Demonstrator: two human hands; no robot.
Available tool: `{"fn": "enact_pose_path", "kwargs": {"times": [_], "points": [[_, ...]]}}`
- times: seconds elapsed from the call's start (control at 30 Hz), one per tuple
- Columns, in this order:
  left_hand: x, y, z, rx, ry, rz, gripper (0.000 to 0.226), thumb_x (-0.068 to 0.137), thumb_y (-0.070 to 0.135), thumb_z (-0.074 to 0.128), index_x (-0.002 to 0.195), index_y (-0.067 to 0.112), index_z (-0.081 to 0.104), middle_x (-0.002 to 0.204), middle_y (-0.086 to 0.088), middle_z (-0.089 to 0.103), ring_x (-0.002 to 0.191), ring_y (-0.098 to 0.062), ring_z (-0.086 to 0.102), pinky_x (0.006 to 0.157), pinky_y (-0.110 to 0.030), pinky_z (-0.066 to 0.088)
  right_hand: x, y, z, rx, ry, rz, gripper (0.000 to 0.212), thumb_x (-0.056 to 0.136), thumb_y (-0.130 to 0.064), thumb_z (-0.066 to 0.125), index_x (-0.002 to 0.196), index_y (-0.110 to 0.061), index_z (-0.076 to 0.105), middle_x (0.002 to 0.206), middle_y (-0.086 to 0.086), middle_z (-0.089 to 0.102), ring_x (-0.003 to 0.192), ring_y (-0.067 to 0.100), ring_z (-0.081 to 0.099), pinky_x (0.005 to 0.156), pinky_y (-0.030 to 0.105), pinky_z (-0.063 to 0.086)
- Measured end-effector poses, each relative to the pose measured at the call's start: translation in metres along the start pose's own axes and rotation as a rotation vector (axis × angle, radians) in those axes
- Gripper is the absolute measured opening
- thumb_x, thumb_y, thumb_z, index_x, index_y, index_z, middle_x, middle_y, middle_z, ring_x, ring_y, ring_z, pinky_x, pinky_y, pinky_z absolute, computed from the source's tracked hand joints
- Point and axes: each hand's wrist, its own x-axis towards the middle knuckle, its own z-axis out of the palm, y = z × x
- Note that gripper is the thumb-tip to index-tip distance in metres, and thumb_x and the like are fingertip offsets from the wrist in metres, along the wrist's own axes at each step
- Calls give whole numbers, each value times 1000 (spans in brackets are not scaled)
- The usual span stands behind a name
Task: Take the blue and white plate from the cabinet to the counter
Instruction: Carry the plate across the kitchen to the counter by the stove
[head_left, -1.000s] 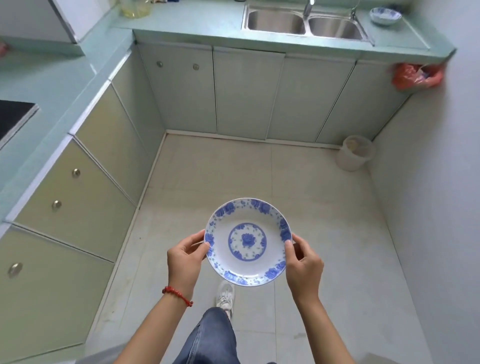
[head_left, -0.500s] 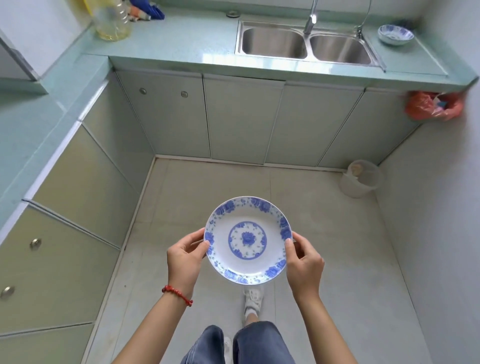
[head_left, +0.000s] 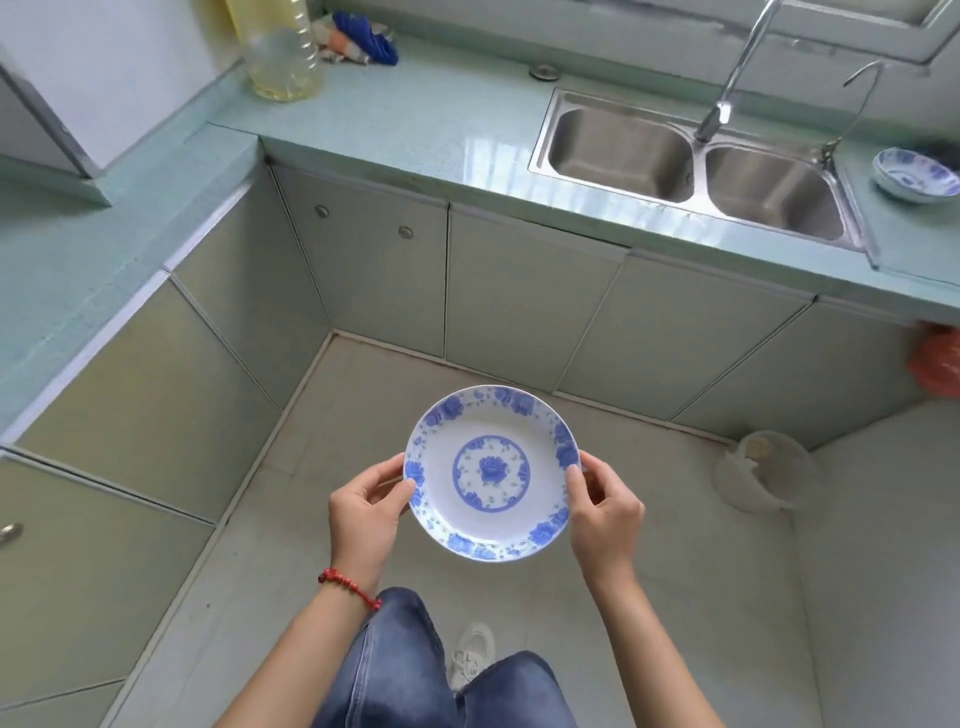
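Blue and white plate (head_left: 491, 473) level above floor, short of tabletop (head_left: 426, 124). Left hand (head_left: 366, 512) and right hand (head_left: 605, 512) pinch opposite rims; underside fingers probably curled, hidden.

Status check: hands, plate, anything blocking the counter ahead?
Left hand and right hand both gripping plate by opposite rims. Plate level, over the floor, short of counter. Bare counter stretch left of sink; nothing in the path.

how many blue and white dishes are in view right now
2. One blue and white plate is held over the floor between the left hand and right hand. A second dish sits on the counter right of the sink. Closed cabinets may hide more.
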Motion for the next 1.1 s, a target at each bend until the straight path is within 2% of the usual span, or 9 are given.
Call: {"fn": "enact_pose_path", "kwargs": {"times": [0.1, 0.23, 0.3, 0.5, 0.7, 0.8, 0.87, 1.0, 1.1], "points": [[31, 6, 6, -18, 50, 5, 34, 75, -12, 60, 90, 18, 69, 84, 2, 70, 71, -4, 68, 57, -13, 53, 30, -5, 21, 11, -39, -1, 19, 84, -8, 58, 93, -21, 69, 66, -18, 65, 59, 0, 58, 54, 12, 45], [76, 15, 5, -41, 93, 2, 36, 76, -13, 59, 88, 20, 69, 84, 2, 70, 70, -5, 68, 56, -13, 52, 66, -16, 57, 6, -94, 0, 18, 85, -10, 57, 95, -21, 68, 65, -14, 65, 59, 5, 58, 56, 17, 47], [97, 21, 0, -61, 114, 16, 35, 76, -13, 58, 92, 16, 69, 85, 1, 70, 70, -3, 68, 56, -13, 52, 83, -25, 76, 14, -118, -30, 18, 85, -9, 57, 95, -20, 68, 63, -13, 64, 58, 3, 57, 53, 13, 44], [147, 39, -29, -106, 236, 30, 38, 76, -10, 59, 88, 25, 69, 88, 2, 71, 75, -6, 69, 58, -14, 53, 124, -56, 145, 21, -243, -103, 18, 85, -9, 58, 94, -20, 68, 59, -10, 62, 53, 3, 53, 50, 10, 40], [165, 41, -80, -149, 485, 13, 32, 76, -9, 59, 94, 15, 70, 92, 0, 72, 82, -14, 69, 63, -19, 56, 136, -83, 222, 14, -493, -188, 18, 84, -10, 58, 92, -23, 68, 59, -9, 62, 54, 5, 53, 52, 18, 44], [164, 42, -102, -205, 646, 5, 37, 75, -10, 58, 89, 21, 71, 87, 3, 72, 74, -5, 68, 59, -14, 53, 136, -98, 262, 28, -631, -223, 21, 83, -11, 59, 84, -30, 67, 56, -1, 61, 50, 5, 49, 50, 15, 42], [163, 43, -114, -237, 758, -3, 36, 75, -11, 57, 91, 18, 71, 85, 3, 71, 69, -1, 67, 57, -12, 52, 134, -109, 288, 27, -726, -246, 24, 83, -12, 59, 79, -35, 65, 56, 6, 59, 49, 6, 46, 49, 14, 40], [163, 47, -133, -265, 951, -6, 33, 74, -8, 59, 93, 16, 71, 74, 14, 74, 67, 0, 66, 56, -11, 51, 134, -133, 332, 14, -928, -297, 35, 83, -11, 59, 74, -45, 62, 55, 2, 56, 48, 5, 44, 48, 16, 41], [165, 51, -138, -309, 1055, -5, 33, 74, -8, 59, 91, 17, 72, 73, 16, 74, 68, -1, 67, 56, -12, 51, 138, -143, 358, 8, -1041, -345, 26, 83, -11, 59, 82, -35, 67, 62, 12, 64, 50, 8, 49, 51, 24, 46]]}}
